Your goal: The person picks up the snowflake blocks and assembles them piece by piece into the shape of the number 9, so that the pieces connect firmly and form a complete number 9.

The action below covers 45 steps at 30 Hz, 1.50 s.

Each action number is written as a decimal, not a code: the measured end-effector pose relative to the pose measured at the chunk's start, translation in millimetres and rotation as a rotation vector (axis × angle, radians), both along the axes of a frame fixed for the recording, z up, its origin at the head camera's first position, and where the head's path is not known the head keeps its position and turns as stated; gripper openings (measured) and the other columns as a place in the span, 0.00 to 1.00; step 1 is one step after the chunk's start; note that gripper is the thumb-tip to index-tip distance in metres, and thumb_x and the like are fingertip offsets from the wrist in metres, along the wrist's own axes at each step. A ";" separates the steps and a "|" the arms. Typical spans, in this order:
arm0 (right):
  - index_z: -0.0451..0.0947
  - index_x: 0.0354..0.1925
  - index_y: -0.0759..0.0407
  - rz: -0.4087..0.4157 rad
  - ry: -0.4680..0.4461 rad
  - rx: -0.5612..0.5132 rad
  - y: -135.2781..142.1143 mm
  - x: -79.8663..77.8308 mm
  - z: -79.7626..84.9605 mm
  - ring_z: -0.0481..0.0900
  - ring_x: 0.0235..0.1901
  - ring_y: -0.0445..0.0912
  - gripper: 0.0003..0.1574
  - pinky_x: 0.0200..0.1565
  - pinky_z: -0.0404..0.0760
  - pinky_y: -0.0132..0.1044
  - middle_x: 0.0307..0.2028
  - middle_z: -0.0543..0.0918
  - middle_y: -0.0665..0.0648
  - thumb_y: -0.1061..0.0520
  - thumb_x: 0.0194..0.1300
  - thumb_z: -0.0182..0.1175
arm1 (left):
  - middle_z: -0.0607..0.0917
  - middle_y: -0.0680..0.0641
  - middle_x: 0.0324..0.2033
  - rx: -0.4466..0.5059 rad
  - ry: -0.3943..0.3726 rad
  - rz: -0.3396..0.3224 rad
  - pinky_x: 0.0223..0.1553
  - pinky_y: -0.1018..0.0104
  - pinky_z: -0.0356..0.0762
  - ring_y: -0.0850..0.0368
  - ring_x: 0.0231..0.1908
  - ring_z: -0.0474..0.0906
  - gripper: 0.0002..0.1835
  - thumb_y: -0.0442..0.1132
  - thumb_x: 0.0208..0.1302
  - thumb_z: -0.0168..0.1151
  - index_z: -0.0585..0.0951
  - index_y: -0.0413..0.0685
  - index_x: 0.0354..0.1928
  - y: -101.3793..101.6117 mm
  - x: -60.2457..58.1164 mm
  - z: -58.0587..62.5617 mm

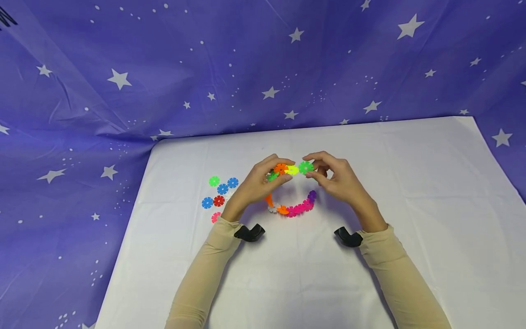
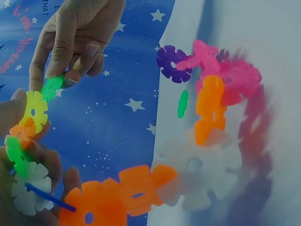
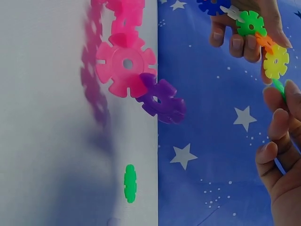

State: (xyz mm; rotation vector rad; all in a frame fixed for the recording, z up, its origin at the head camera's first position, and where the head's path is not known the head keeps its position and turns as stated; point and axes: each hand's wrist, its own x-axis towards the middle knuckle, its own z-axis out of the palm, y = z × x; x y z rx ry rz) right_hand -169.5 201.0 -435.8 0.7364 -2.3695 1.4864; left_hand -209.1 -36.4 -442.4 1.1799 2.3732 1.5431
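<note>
A chain of interlocking notched plastic discs curves round in a loop with an opening between its two ends. My left hand holds the chain near its upper end, with fingers and thumb about the orange disc and the yellow disc. A loose-looking green disc is pinched between thumb and fingertips of my right hand. In the left wrist view this green disc meets the yellow disc's edge. Pink discs lead to the chain's other end, a purple disc.
Left of the left hand, loose discs lie on the white-covered table: several blue ones, a red one, a green one and a pink one. Another green disc shows near the purple end. A starry curtain hangs behind.
</note>
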 end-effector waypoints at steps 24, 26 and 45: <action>0.81 0.48 0.59 0.016 0.027 0.012 0.2 1.5 -0.4 0.76 0.25 0.41 0.23 0.33 0.76 0.26 0.28 0.85 0.52 0.72 0.54 0.69 | 0.79 0.50 0.36 0.019 -0.014 -0.003 0.43 0.65 0.72 0.58 0.38 0.72 0.17 0.37 0.66 0.65 0.81 0.45 0.55 -1.5 3.2 6.2; 0.81 0.48 0.59 0.021 0.028 0.005 0.2 1.7 0.2 0.77 0.25 0.41 0.23 0.33 0.76 0.26 0.29 0.86 0.53 0.72 0.54 0.69 | 0.79 0.49 0.36 0.018 -0.020 0.001 0.43 0.65 0.71 0.57 0.38 0.72 0.17 0.35 0.65 0.65 0.81 0.46 0.56 -1.8 3.2 6.7; 0.80 0.38 0.67 -0.026 0.117 -0.089 -15.6 1.5 -5.8 0.78 0.22 0.42 0.15 0.24 0.71 0.26 0.33 0.88 0.60 0.75 0.51 0.69 | 0.82 0.43 0.39 0.157 -0.079 -0.030 0.35 0.70 0.72 0.56 0.34 0.72 0.17 0.30 0.63 0.64 0.82 0.37 0.54 5.9 5.7 2.8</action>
